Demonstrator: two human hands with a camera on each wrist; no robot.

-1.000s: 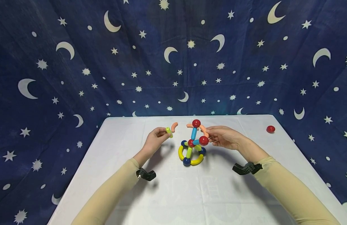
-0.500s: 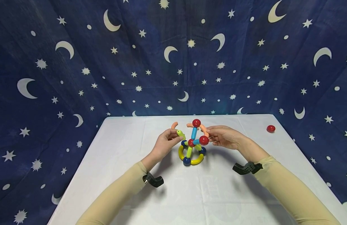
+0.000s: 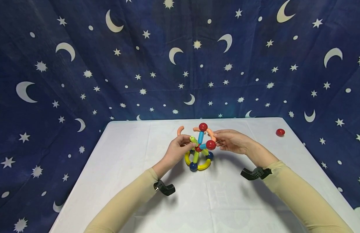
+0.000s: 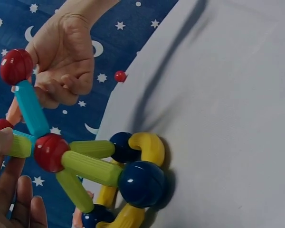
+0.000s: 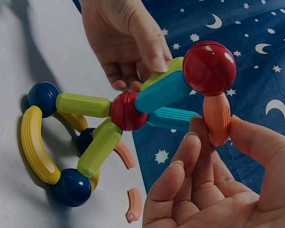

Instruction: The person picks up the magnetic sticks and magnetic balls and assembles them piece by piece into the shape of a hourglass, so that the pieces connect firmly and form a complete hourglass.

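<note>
A figure of magnetic sticks and balls stands on a ring of yellow curved sticks [image 5: 36, 145] and dark blue balls [image 5: 72, 187]. Green sticks [image 5: 83, 105] lean up from the ring to a central red ball [image 5: 128, 111]. Two light blue sticks [image 5: 161, 92] rise from it to a top red ball [image 3: 203, 127] and a side red ball [image 3: 210, 144]. An orange curved stick [image 5: 217, 118] joins those two, and my right hand [image 3: 233, 142] pinches it. My left hand [image 3: 175, 152] pinches another green stick [image 3: 194, 140], its lower end at the central ball; whether they touch is unclear.
Two loose orange curved sticks [image 3: 180, 130] lie behind the figure, toward the back of the white-covered table [image 3: 115, 168]. A single red ball [image 3: 280, 132] sits at the back right. A dark blue curtain [image 3: 156, 61] hangs behind.
My left hand has carried the green stick rightward from beside the figure to its central red ball. My right hand has stayed on the orange curved stick.
</note>
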